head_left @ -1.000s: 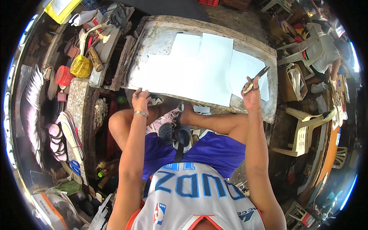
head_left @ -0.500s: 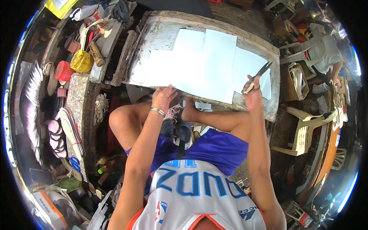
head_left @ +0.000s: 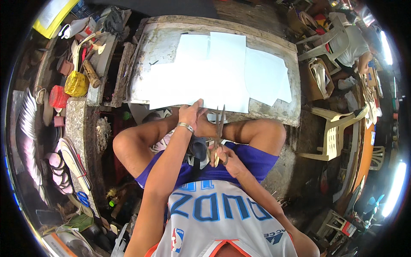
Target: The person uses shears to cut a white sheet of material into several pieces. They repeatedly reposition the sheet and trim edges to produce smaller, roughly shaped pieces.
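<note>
Large white sheets (head_left: 214,73) lie overlapping on a worn, whitish low table (head_left: 141,51). My left hand (head_left: 189,118) is at the near edge of the front sheet, its fingers closed at the border as if pinching it; the fingertips are partly hidden. In my right hand (head_left: 225,160) is a pair of scissors (head_left: 219,124), held by its light-coloured handles over my lap. The dark blades point away from me, slightly apart, and their tips come close to the sheet's near edge. A further white sheet (head_left: 267,77) with a slanted, cut-looking outline lies at the right.
On the left, a ledge (head_left: 77,124) bears shoe soles (head_left: 75,160), with a yellow-wrapped container (head_left: 77,83) and a red one (head_left: 59,97) beyond. Blue-handled scissors (head_left: 84,198) lie lower left. A cream plastic chair (head_left: 332,132) stands right, and another person (head_left: 351,45) sits farther off.
My right hand has brought the scissors from over the right sheet back toward my lap. My left hand has moved right along the near edge. The view has shifted slightly.
</note>
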A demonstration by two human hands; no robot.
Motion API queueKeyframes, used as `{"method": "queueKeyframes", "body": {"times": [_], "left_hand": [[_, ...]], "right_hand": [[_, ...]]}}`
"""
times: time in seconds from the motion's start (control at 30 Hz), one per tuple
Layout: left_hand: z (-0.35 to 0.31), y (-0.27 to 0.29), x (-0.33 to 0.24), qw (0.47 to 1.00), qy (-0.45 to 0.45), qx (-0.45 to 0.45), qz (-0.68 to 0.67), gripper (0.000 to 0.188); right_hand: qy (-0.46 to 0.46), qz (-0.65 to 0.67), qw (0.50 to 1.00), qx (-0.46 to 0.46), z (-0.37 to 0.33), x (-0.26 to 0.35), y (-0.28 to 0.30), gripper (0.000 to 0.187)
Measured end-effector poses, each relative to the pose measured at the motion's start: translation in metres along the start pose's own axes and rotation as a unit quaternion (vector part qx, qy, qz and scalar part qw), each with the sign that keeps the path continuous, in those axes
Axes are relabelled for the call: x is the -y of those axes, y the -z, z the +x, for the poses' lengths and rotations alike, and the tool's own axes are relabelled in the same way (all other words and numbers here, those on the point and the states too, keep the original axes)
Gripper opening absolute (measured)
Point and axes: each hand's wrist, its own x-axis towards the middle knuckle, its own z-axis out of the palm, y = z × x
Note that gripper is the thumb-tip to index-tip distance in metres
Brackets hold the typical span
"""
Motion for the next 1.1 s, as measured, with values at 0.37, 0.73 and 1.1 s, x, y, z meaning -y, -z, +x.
{"method": "queueKeyframes", "body": {"times": [0.37,0.73,1.1], "left_hand": [[-0.021,0.005,0.017,0.999,-0.017,0.026,-0.029,0.024],[-0.029,0.013,0.027,0.999,0.023,-0.02,-0.037,0.014],[-0.031,0.015,0.029,0.999,0.022,0.016,-0.041,0.016]], "right_hand": [[-0.115,-0.059,0.991,0.013,-0.008,-0.018,-0.008,0.072],[-0.084,-0.052,0.995,-0.009,-0.001,-0.022,-0.007,0.068],[-0.052,-0.079,0.995,-0.022,0.011,-0.023,-0.012,0.065]]}}
